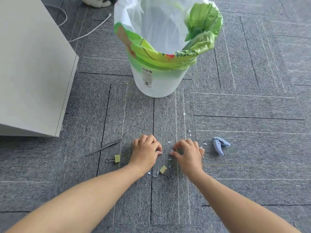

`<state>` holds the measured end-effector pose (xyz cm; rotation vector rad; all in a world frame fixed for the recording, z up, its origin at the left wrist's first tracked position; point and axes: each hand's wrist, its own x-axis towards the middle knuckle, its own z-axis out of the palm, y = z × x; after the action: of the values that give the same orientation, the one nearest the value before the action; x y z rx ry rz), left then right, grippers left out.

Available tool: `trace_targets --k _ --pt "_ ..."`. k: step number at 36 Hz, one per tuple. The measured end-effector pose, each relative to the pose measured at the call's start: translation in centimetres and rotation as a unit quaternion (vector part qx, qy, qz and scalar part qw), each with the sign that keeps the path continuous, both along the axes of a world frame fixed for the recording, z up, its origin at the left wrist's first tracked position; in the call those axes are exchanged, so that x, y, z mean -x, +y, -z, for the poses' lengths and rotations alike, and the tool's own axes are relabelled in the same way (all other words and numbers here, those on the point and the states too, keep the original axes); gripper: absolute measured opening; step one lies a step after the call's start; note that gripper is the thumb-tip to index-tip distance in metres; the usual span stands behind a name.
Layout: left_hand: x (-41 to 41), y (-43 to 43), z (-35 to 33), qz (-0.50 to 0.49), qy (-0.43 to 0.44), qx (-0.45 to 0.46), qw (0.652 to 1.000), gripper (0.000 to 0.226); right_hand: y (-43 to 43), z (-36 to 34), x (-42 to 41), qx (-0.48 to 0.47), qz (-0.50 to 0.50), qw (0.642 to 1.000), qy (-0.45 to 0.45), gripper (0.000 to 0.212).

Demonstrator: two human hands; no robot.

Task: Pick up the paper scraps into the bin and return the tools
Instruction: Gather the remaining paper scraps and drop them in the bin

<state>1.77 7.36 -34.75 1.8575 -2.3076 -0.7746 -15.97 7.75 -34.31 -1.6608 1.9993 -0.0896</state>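
Scene: kneeling on the office carpet point(244, 106), I work at a clean-up in front of the bin point(159, 84).
Left hand point(146, 148): knuckles up, fingers curled down to the carpet beside a white fleck; I cannot tell whether anything is caught in them.
Right hand point(187, 153): fingers bunched, with thumb and fingertips closed on a few small white bits.
Paper scraps point(169, 142): scattered on the carpet between and around my hands. Some lie nearer me by one clip and a few are strung out toward the bin, all well apart from it.
Done: little that shows. The bin's plastic liner point(151, 22) hides the bottom, so I cannot say whether any scraps are inside.
Left to do: most of it, by my judgement. The loose bits must be gathered and dropped in the bin, and every tool returned, since all of them lie on the carpet.
Count, scraps: about a dozen loose, too small for an exact tally.
Count, binder clips point(117, 158): two, both yellow, one left of my left hand and one between my wrists.
Count, pen point(104, 147): one, silver, lying aslant just beyond the left clip.
Count, hole punch point(220, 145): one, pale blue, right of my right hand.
Count, bins: one, upright.
Also in frame: a white cabinet point(33, 64) at left and a pale cable point(87, 31) on the carpet beyond it.
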Motion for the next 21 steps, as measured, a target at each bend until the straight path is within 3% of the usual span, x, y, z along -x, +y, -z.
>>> trace_targets --k 6,12,21 --pt "0.3 0.1 -0.2 0.011 -0.018 0.004 1.0 0.014 0.1 -0.4 -0.1 -0.007 -0.019 1.0 0.018 0.014" --pt "0.0 0.4 -0.3 0.006 -0.001 0.002 1.0 0.013 0.9 -0.9 0.6 0.02 -0.046 0.998 -0.035 0.008" --pt "-1.0 1.2 -0.3 0.008 -0.004 -0.01 1.0 0.011 2.1 -0.9 1.0 -0.02 -0.092 0.996 -0.005 0.012"
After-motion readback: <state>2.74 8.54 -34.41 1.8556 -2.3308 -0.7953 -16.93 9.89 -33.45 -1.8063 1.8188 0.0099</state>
